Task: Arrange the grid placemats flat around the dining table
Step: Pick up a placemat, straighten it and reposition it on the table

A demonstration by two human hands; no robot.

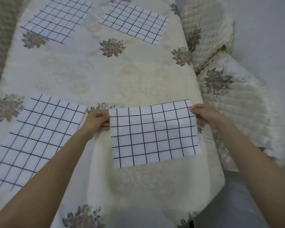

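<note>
I hold a white placemat with a black grid [153,134] over the near right part of the dining table [105,76]. My left hand [97,121] pinches its upper left corner and my right hand [204,115] pinches its upper right corner. The mat is stretched between them and its lower edge hangs toward me. Three more grid placemats lie flat on the cream flowered tablecloth: one at the near left [34,137], one at the far left [58,18], one at the far right [135,22].
A chair with a quilted cream cover [209,30] stands at the table's right side, and a second covered seat [234,99] sits nearer. The grey floor [270,38] shows at the right. The table's near right corner drops off beside my right arm.
</note>
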